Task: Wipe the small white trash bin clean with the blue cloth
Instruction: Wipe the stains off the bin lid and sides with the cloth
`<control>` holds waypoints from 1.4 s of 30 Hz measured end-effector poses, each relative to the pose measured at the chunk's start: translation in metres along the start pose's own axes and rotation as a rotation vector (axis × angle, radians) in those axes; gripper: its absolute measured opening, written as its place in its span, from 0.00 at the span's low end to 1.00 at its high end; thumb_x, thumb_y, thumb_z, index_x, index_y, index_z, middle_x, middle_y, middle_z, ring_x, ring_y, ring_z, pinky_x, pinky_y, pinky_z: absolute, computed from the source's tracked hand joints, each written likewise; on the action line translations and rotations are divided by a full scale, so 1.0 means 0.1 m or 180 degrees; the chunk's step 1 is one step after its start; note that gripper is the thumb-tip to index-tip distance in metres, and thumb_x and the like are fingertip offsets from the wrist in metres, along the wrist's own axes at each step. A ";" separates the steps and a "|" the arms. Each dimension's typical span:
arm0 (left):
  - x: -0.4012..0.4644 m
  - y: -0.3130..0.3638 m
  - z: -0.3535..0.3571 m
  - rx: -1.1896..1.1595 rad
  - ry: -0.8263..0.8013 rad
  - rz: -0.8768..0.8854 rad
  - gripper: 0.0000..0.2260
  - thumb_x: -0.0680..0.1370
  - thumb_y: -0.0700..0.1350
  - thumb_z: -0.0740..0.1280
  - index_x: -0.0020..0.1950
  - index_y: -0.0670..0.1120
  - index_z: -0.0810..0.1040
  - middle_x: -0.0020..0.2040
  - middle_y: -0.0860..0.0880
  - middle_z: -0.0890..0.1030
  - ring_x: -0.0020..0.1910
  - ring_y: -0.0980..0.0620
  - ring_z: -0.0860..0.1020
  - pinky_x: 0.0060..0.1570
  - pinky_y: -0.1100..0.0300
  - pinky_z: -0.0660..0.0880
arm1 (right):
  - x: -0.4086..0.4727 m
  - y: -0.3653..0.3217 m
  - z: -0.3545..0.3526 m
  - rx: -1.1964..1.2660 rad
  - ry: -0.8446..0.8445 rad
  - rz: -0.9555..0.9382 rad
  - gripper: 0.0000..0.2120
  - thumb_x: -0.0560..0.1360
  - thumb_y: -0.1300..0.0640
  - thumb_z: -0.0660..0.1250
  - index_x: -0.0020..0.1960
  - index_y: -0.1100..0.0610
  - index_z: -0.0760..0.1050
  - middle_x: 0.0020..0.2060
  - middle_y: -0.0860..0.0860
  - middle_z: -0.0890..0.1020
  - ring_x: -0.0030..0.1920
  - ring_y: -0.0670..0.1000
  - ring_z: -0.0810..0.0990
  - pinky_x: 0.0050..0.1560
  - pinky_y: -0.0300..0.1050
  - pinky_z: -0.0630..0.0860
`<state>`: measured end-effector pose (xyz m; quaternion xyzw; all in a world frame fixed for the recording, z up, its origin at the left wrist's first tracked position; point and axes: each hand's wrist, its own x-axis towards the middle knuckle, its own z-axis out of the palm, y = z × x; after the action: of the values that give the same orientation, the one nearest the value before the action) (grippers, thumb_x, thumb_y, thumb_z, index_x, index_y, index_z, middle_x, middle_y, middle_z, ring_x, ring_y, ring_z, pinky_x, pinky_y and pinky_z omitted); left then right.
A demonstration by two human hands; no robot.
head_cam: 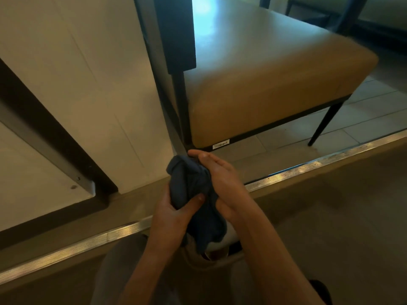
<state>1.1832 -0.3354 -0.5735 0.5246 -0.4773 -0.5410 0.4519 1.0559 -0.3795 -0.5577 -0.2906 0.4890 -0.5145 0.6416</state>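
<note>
The cloth [189, 183] I hold is soft, matt, crumpled fabric. The seat [275, 84] looks like smooth, faintly glossy leather. The floor strip [308, 167] is ribbed, shiny metal.

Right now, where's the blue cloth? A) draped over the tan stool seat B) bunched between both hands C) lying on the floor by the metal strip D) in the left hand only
B: the blue cloth is bunched up between the left hand, whose thumb presses into it, and the right hand, which lies against its other side.
</note>
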 end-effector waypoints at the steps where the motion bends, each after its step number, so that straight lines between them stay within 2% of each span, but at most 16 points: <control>1: 0.01 0.01 -0.03 0.0019 0.0041 -0.0029 0.18 0.73 0.43 0.74 0.56 0.60 0.74 0.46 0.61 0.85 0.46 0.64 0.83 0.39 0.70 0.78 | 0.01 0.01 0.00 -0.0029 -0.0020 -0.0047 0.12 0.83 0.52 0.61 0.59 0.53 0.82 0.56 0.56 0.84 0.59 0.57 0.82 0.60 0.54 0.79; 6: 0.15 0.17 -0.35 0.0157 0.0263 -0.0090 0.14 0.77 0.42 0.71 0.55 0.61 0.76 0.52 0.54 0.83 0.48 0.55 0.83 0.45 0.60 0.78 | -0.04 -0.07 -0.23 -0.0842 0.0351 -0.0564 0.10 0.83 0.51 0.60 0.57 0.50 0.79 0.52 0.49 0.83 0.54 0.47 0.82 0.56 0.46 0.79; 9: 0.30 0.24 -0.48 0.0896 0.0447 0.0408 0.12 0.79 0.43 0.70 0.53 0.60 0.73 0.50 0.56 0.79 0.48 0.58 0.78 0.46 0.60 0.75 | 0.00 0.01 -0.51 -0.1940 0.0662 -0.0983 0.11 0.83 0.48 0.59 0.61 0.47 0.78 0.51 0.45 0.82 0.51 0.43 0.80 0.50 0.37 0.75; 12: 0.47 0.19 -0.49 0.1424 0.0465 0.0872 0.11 0.77 0.47 0.69 0.57 0.54 0.72 0.46 0.55 0.77 0.44 0.57 0.77 0.44 0.59 0.73 | 0.09 0.20 -0.72 -0.2635 0.0822 -0.1266 0.12 0.83 0.54 0.61 0.62 0.52 0.80 0.56 0.44 0.81 0.56 0.42 0.77 0.52 0.29 0.69; 15: 0.57 -0.01 -0.37 0.2158 0.0261 0.1175 0.18 0.76 0.43 0.69 0.65 0.48 0.74 0.49 0.49 0.79 0.45 0.51 0.78 0.44 0.59 0.72 | 0.18 0.43 -0.85 -0.3241 0.0799 -0.1446 0.12 0.82 0.56 0.62 0.60 0.54 0.81 0.56 0.50 0.82 0.57 0.50 0.78 0.58 0.45 0.74; 17: 0.57 -0.18 -0.25 0.2800 -0.0074 0.1182 0.22 0.76 0.42 0.70 0.70 0.46 0.73 0.58 0.44 0.79 0.53 0.46 0.78 0.49 0.56 0.73 | 0.21 0.56 -0.88 -0.3466 0.0724 -0.1436 0.13 0.83 0.54 0.60 0.61 0.53 0.81 0.57 0.51 0.81 0.57 0.52 0.77 0.60 0.50 0.73; 20: 0.45 -0.34 -0.16 0.3235 -0.0627 0.1160 0.28 0.76 0.61 0.64 0.74 0.53 0.71 0.69 0.50 0.73 0.63 0.49 0.72 0.59 0.53 0.73 | 0.23 0.64 -0.93 -0.3499 0.0680 -0.1641 0.15 0.82 0.51 0.58 0.62 0.54 0.80 0.57 0.51 0.81 0.57 0.50 0.76 0.60 0.49 0.72; 22: 0.39 -0.39 -0.18 0.3298 -0.0754 0.1177 0.33 0.74 0.73 0.53 0.74 0.59 0.70 0.71 0.56 0.68 0.62 0.57 0.65 0.59 0.58 0.68 | 0.25 0.66 -0.96 -0.3509 0.0660 -0.1706 0.14 0.83 0.52 0.59 0.62 0.53 0.80 0.57 0.50 0.81 0.57 0.46 0.73 0.59 0.45 0.70; 23: 0.38 -0.41 -0.19 0.3333 -0.0742 0.1238 0.33 0.75 0.75 0.50 0.73 0.60 0.71 0.70 0.56 0.68 0.61 0.58 0.63 0.59 0.58 0.65 | 0.25 0.66 -0.96 -0.3517 0.0671 -0.1708 0.13 0.83 0.52 0.59 0.61 0.53 0.80 0.58 0.49 0.80 0.57 0.45 0.73 0.58 0.43 0.69; 25: 0.41 -0.43 -0.23 0.3458 -0.0650 0.1412 0.30 0.78 0.73 0.47 0.69 0.61 0.76 0.69 0.54 0.70 0.63 0.54 0.64 0.60 0.55 0.64 | 0.28 0.70 -0.97 -0.3506 0.0713 -0.1731 0.13 0.83 0.52 0.59 0.61 0.53 0.80 0.57 0.49 0.80 0.56 0.47 0.73 0.56 0.43 0.69; 28: 0.63 -0.49 -0.22 0.3384 -0.0590 0.1267 0.23 0.80 0.65 0.51 0.65 0.58 0.78 0.66 0.53 0.74 0.67 0.48 0.67 0.65 0.50 0.68 | 0.32 0.76 -0.98 -0.3492 0.0747 -0.1746 0.15 0.83 0.50 0.56 0.60 0.53 0.79 0.57 0.49 0.80 0.55 0.48 0.74 0.57 0.45 0.71; 31: 0.89 -0.45 -0.05 0.3231 -0.0822 0.0825 0.17 0.84 0.57 0.55 0.68 0.55 0.76 0.65 0.50 0.76 0.59 0.50 0.75 0.56 0.55 0.72 | 0.34 0.78 -0.98 -0.3483 0.0785 -0.1765 0.15 0.83 0.50 0.56 0.60 0.53 0.79 0.57 0.49 0.80 0.55 0.50 0.75 0.57 0.45 0.72; 34: 1.02 -0.33 0.17 0.3640 -0.1061 0.0668 0.17 0.85 0.53 0.54 0.70 0.56 0.75 0.64 0.48 0.78 0.53 0.50 0.77 0.49 0.56 0.72 | 0.37 0.78 -0.96 -0.3406 0.0876 -0.1804 0.14 0.82 0.52 0.57 0.58 0.55 0.79 0.54 0.50 0.80 0.52 0.51 0.76 0.54 0.45 0.72; 37: 0.90 -0.32 0.23 0.3787 -0.1006 0.0942 0.17 0.85 0.53 0.55 0.70 0.55 0.75 0.67 0.50 0.77 0.56 0.50 0.77 0.54 0.56 0.74 | 0.38 0.80 -0.97 -0.3263 0.0941 -0.1819 0.16 0.82 0.50 0.56 0.57 0.56 0.80 0.52 0.50 0.81 0.51 0.50 0.77 0.53 0.48 0.75; 40: 0.58 -0.49 0.06 0.3432 -0.0690 0.1479 0.19 0.84 0.56 0.55 0.70 0.53 0.76 0.69 0.52 0.76 0.63 0.53 0.76 0.59 0.60 0.72 | 0.38 0.80 -0.99 -0.3143 0.0939 -0.1749 0.19 0.81 0.47 0.53 0.57 0.55 0.80 0.53 0.49 0.81 0.53 0.51 0.78 0.55 0.53 0.76; 42: 0.50 -0.64 -0.14 0.3170 -0.0475 0.1557 0.19 0.83 0.56 0.56 0.69 0.52 0.77 0.68 0.51 0.77 0.63 0.55 0.74 0.59 0.62 0.70 | 0.37 0.80 -0.99 -0.3081 0.0901 -0.1695 0.20 0.81 0.46 0.53 0.58 0.54 0.80 0.54 0.49 0.81 0.54 0.50 0.78 0.56 0.55 0.76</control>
<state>1.1963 -0.3768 -0.6432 0.5090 -0.8137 -0.1653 0.2270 0.9940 -0.3771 -0.6753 -0.5929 0.6601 -0.4098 0.2118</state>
